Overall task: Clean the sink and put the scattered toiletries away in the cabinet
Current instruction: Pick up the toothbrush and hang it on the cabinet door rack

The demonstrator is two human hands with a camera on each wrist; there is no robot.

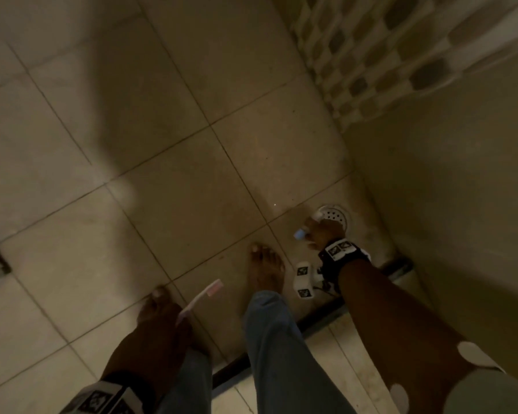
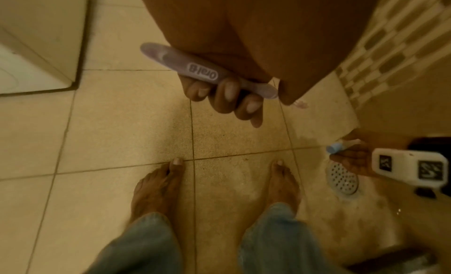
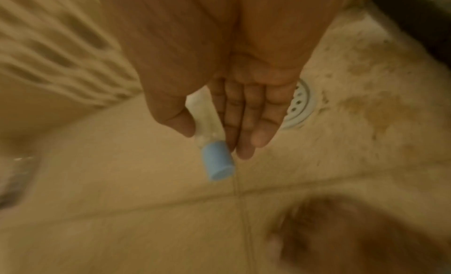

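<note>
My left hand [image 2: 227,98] hangs low over the tiled floor and grips a pink-purple Oral-B toothbrush [image 2: 202,71] by the handle; its bristle head [image 1: 215,287] points away from me in the head view. My right hand [image 3: 217,139] is down near the floor by the round metal drain [image 1: 337,216]. It pinches a small white tube with a blue cap [image 3: 218,166] between thumb and straight fingers, cap pointing left. The tube [image 1: 300,233] is clear of the floor. No sink or cabinet shelf is in view.
Both bare feet [image 2: 158,189] stand on beige floor tiles, the right foot [image 1: 265,267] close to the drain. A mosaic-tiled wall [image 1: 386,55] rises at the right. A dark threshold strip [image 1: 311,321] runs behind my feet. A white fixture [image 2: 36,46] stands at the left.
</note>
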